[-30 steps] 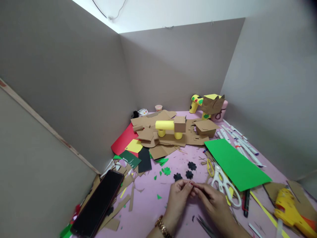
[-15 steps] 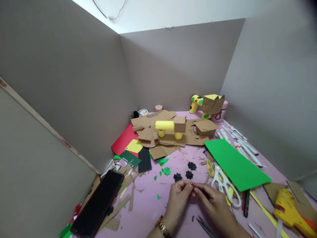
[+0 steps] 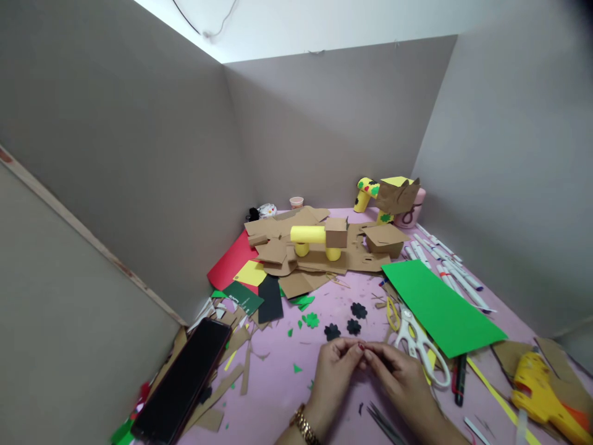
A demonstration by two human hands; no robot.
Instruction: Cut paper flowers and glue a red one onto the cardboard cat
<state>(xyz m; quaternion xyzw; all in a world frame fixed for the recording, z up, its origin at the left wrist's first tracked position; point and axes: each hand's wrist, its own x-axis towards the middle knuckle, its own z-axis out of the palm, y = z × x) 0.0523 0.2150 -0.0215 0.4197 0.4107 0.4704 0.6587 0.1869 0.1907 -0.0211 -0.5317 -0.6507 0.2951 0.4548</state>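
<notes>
My left hand (image 3: 339, 366) and my right hand (image 3: 393, 371) meet over the front of the table, fingertips pinched together. What they pinch, if anything, is hidden by the fingers; red shows at the left thumb's tip. Just beyond them lie black paper flowers (image 3: 332, 332) and a green paper flower (image 3: 312, 320). By my right wrist rests a pointed dark metal tool (image 3: 383, 423), partly covered. White-handled scissors (image 3: 419, 346) lie to the right. Farther back stands a yellow tube figure (image 3: 308, 234) with a cardboard box head (image 3: 336, 233).
A phone (image 3: 183, 380) lies at left among cardboard scraps. Green sheet (image 3: 440, 306), markers (image 3: 456, 272) and a yellow glue gun (image 3: 546, 395) are at right. Cardboard pieces (image 3: 296, 284) and a spotted yellow figure (image 3: 368, 188) stand toward the back. Grey panels (image 3: 343, 123) enclose the table.
Both hands stay pinched together at nearly the same spot, with only a slight shift of the fingertips. Nothing on the table has visibly moved.
</notes>
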